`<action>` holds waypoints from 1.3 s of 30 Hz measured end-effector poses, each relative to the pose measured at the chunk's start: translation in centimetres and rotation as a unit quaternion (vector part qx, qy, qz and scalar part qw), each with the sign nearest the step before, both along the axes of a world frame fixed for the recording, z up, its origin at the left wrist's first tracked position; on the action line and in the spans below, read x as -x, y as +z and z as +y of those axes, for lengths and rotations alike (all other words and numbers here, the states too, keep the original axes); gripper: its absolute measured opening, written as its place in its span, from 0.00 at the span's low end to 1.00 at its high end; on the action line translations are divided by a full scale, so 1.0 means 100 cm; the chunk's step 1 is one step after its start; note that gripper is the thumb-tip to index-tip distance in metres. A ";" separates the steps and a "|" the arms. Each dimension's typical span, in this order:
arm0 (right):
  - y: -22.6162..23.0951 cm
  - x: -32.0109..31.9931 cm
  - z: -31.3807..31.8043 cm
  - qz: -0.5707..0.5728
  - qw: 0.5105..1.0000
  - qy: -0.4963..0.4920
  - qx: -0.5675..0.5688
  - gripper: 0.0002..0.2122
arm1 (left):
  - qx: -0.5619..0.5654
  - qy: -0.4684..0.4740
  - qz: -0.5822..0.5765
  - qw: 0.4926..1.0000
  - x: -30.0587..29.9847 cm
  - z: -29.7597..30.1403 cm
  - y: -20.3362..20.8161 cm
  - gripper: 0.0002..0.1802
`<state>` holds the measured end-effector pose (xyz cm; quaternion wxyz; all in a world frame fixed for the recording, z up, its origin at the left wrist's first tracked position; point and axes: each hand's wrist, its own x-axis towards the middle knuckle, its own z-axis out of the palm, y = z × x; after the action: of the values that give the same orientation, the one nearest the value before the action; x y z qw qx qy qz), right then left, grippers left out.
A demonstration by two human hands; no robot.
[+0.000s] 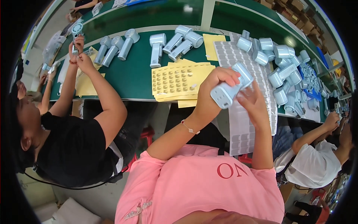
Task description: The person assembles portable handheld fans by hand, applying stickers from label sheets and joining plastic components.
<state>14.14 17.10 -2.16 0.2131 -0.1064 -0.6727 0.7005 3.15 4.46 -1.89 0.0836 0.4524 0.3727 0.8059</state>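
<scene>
A light blue handheld fan (230, 89) is tilted in front of my chest, its handle end with small openings turned toward me. My left hand (215, 84) is closed round its handle. My right hand (255, 104) is beside the fan's round head, fingers apart and slightly curved; whether the fingertips touch it I cannot tell. Under and beyond my hands lies a long sheet of grey-white labels (242, 128), hanging over the table's near edge. To the left rests a stack of yellow label sheets (179, 80) with small dark-printed stickers.
On the green table (140, 76), several fans (182, 41) lie beyond the yellow sheets. A large heap of fans (285, 67) is at the right, by a blue tray (312, 78) of parts. Co-workers sit close on both sides; the left one (74, 138) holds a fan (77, 31).
</scene>
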 end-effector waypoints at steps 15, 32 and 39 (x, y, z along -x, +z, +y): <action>0.031 0.018 -0.011 -0.037 0.992 0.048 -0.108 0.29 | 0.120 -0.425 -0.349 0.827 -0.015 -0.016 -0.047 0.45; -0.036 -0.110 -0.010 -0.114 0.821 0.089 -0.552 0.10 | 0.224 -0.289 -0.457 0.811 -0.021 0.009 -0.037 0.31; -0.039 -0.104 -0.010 -0.121 0.783 0.135 -0.596 0.09 | 0.280 -0.238 -0.422 0.829 -0.026 0.016 -0.043 0.29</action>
<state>24.57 16.08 -6.08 0.0543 0.0492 -0.9839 0.1633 5.75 6.07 -6.17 0.5452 0.1006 0.3917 0.7343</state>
